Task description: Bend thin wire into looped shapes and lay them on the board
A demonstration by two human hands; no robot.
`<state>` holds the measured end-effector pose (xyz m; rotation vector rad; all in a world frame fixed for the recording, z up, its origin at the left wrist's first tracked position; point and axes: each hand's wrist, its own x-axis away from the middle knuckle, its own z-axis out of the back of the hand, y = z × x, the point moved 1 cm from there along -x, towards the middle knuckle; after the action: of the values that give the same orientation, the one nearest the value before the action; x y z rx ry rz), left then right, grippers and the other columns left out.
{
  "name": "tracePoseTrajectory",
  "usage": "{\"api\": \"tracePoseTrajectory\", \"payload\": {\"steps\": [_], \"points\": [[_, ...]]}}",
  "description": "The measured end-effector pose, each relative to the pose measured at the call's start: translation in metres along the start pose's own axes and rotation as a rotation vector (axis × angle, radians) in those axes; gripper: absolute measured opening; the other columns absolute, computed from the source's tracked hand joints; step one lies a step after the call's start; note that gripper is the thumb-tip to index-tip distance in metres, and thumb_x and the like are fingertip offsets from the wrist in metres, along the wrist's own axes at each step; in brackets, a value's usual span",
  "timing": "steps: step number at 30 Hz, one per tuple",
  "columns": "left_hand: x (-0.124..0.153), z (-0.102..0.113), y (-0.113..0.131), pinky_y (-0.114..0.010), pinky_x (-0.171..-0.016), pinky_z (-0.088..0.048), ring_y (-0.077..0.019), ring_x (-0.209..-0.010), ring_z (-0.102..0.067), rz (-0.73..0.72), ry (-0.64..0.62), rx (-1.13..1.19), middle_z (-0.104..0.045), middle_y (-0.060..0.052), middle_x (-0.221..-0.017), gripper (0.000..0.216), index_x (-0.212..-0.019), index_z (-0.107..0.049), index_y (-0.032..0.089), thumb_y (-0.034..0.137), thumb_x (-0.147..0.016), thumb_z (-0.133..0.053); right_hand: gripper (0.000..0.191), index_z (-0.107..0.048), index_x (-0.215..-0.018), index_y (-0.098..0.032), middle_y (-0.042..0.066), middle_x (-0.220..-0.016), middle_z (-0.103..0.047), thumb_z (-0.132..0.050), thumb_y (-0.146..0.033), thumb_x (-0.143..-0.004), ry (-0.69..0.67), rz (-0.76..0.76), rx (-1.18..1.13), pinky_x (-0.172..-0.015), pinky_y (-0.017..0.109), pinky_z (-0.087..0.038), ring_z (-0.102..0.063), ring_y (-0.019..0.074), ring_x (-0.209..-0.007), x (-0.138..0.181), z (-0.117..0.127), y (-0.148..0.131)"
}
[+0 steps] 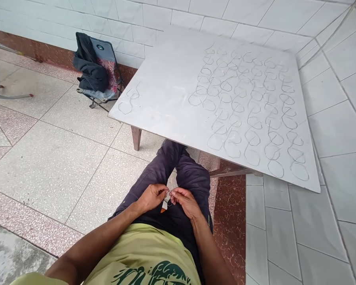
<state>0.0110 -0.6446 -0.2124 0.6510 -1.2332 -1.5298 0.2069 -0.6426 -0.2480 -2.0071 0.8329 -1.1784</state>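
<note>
Over my lap, my left hand (pixel 153 196) is closed in a pinch, fingertips close to those of my right hand. My right hand (pixel 186 201) also pinches. Between them runs a thin pale strand (pixel 171 183), like fine wire or line; part of it rises above my fingers and part curves below them. Its ends are hard to make out. Just under the fingertips, a small white and orange piece (pixel 163 208) shows against my dark trousers; I cannot tell whether it is held or lying there.
In front of me stands a large pale board (pixel 169 91) on wooden legs (pixel 136 138). Rows of thin looped strands (pixel 252 117) cover its right part, with another loop (pixel 125 107) at the left corner. A folding chair (pixel 102 75) bears dark cloth. Tiled walls flank the board.
</note>
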Motion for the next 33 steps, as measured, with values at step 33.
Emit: {"api": "tracePoseTrajectory", "payload": {"steps": [33], "points": [[-0.011, 0.013, 0.001, -0.022, -0.052, -0.053, -0.0113, -0.063, -0.062, 0.202, -0.151, 0.483, -0.069, -0.005, -0.082, 0.035, -0.096, -0.074, 0.014, 0.048, -0.089, -0.070, 0.036, -0.076, -0.088, -0.016, 0.003, -0.074, -0.068, -0.080, -0.051, -0.083, -0.054, 0.070, -0.011, -0.063, 0.028, -0.047, -0.060, 0.0146, -0.066, 0.003, -0.004, -0.008]]}}
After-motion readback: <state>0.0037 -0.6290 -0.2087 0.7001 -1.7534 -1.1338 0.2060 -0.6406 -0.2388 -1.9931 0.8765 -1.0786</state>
